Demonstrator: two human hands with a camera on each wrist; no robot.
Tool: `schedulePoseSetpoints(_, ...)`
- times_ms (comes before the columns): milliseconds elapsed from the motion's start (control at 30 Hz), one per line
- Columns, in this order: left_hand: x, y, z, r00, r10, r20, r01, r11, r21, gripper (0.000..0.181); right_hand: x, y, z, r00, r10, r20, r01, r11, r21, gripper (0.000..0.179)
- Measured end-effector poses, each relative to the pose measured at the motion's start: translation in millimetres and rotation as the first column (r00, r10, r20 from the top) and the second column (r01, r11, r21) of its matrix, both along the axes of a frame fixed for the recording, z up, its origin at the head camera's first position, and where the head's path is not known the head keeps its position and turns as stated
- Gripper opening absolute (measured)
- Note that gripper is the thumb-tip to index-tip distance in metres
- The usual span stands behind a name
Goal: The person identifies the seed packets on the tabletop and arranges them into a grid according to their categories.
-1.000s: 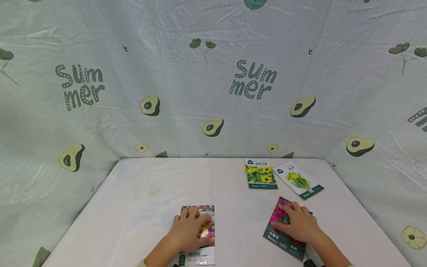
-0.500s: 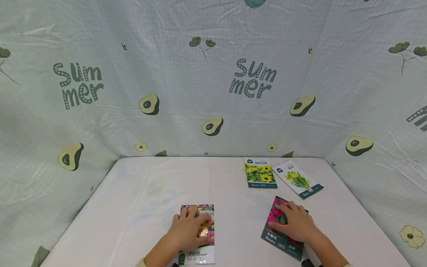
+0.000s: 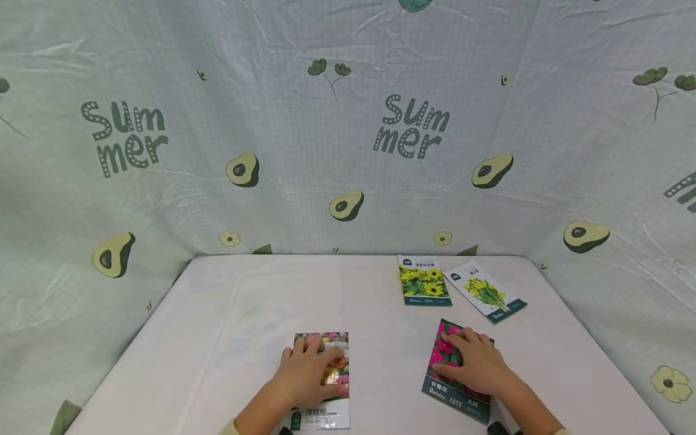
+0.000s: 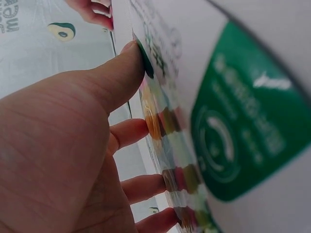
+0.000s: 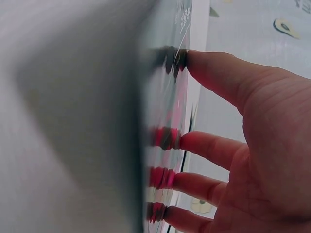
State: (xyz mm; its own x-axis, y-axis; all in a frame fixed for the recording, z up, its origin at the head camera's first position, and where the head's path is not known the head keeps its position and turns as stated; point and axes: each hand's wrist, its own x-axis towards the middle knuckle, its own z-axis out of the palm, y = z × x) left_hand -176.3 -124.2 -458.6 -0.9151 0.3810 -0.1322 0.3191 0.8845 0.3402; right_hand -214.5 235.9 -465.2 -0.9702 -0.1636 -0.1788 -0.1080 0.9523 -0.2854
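Note:
On the white table, my left hand (image 3: 307, 374) rests on a seed packet (image 3: 321, 420) with mixed flowers and a white lower band. In the left wrist view, its spread thumb and fingertips (image 4: 129, 51) touch the packet's glossy face. To the right, my right hand (image 3: 478, 365) presses on a pink-flower seed packet (image 3: 454, 396) with a dark green lower band, which lies tilted. The right wrist view has the spread fingertips (image 5: 206, 63) flat against that packet's face. Both palms stand off the packets, and the hands cover part of each picture.
Two more seed packets lie at the back right: a yellow-daisy packet (image 3: 425, 281) and a slanted white packet with a yellow bouquet (image 3: 486, 291). A curtain with avocado prints (image 3: 348, 205) hangs round the back and sides of the table (image 3: 244, 314).
My right hand has slid the pink-flower packet a little to the left, and it has turned slightly. The left hand and its packet stay in place.

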Motion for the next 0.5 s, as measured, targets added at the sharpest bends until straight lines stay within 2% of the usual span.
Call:
schedulePoseSetpoints(133, -0.8, -0.7, -1.8, 1.000, -0.004, -0.004, 0.004, 1.000, 0.008, 0.065, -0.4, -2, -0.4, 1.000, 0.016, 0.002, -0.016, 1.000, -0.009, 0.084)
schedulePoseSetpoints(367, -5.2, -3.6, -12.8, 1.000, -0.005, -0.030, 0.005, 1.000, 0.007, 0.064, -0.1, -5, -0.8, 0.999, 0.036, 0.028, -0.035, 0.999, -0.028, 0.083)
schedulePoseSetpoints(500, -3.9, -3.5, -9.8, 1.000, -0.007, -0.029, 0.007, 1.000, 0.001, 0.065, 1.1, -9, 0.3, 0.998, 0.048, 0.038, -0.047, 0.998, -0.035, 0.083)
